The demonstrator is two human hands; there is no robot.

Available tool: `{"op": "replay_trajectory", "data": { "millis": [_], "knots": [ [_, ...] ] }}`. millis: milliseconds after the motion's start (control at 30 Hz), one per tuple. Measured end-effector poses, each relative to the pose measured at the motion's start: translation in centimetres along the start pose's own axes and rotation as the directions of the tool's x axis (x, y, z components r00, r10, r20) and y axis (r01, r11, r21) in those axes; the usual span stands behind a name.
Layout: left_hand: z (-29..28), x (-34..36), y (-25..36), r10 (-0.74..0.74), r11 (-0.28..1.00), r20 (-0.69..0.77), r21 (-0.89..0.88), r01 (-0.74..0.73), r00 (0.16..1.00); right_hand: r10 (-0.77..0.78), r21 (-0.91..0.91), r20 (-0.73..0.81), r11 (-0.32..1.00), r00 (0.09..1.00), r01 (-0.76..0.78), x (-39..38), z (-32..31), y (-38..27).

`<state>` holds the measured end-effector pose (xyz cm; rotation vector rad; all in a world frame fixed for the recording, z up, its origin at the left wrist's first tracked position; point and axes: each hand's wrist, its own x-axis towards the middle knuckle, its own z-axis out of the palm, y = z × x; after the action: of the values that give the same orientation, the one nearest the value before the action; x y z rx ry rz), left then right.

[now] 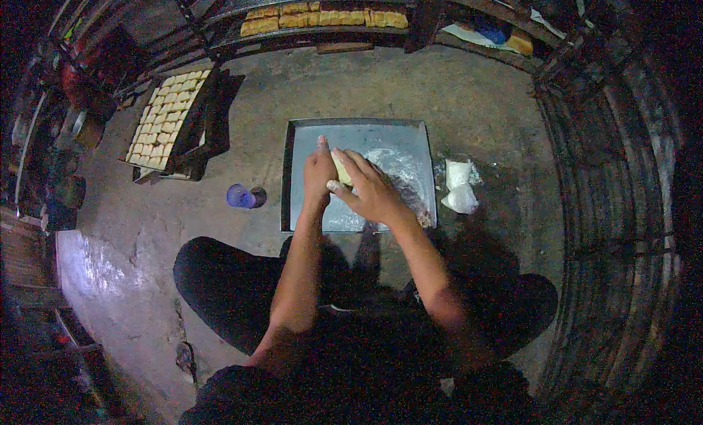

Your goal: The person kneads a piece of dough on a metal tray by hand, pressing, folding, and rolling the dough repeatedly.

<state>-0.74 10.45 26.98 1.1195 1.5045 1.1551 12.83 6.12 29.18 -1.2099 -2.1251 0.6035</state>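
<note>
My left hand [319, 177] and my right hand [368, 190] are cupped together over a lump of pale yellow dough [343, 173], gripping it above a square metal tray [307, 212] on the floor. Flour [388, 167] is smeared across the right part of the tray, and whitish powder coats my right thumb. My fingers hide much of the dough. Just right of the tray lie white plastic bags [459, 188], apparently of powder. Left of the tray a small purple translucent cup [240, 196] stands on the floor.
At the left, trays of small pale dough pieces [165, 117] sit stacked. Shelves [322, 33] at the back hold golden baked loaves [315, 18]. Dark slatted racks [608, 205] line the right side, with more dark clutter [88, 88] at the left. My crossed legs [212, 286] border the near side.
</note>
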Motion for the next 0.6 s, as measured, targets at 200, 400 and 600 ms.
{"op": "replay_trajectory", "data": {
  "millis": [200,400,600],
  "knots": [
    [-0.4,0.3,-1.3,-0.235,0.970,0.187,-0.018,0.243,0.954,0.198,-0.199,0.149,0.966,0.969,-0.167,-0.6,0.6,0.5],
    [0.9,-0.4,0.1,-0.042,0.972,0.377,0.229,-0.050,0.925,0.397,0.025,-0.115,0.917,0.910,-0.397,-1.4,1.6,2.8],
    [0.4,-0.1,0.4,0.312,0.901,0.172,0.259,-0.349,0.934,0.484,-0.001,-0.083,0.874,0.871,-0.486,-0.8,1.3,3.6]
  ]
}}
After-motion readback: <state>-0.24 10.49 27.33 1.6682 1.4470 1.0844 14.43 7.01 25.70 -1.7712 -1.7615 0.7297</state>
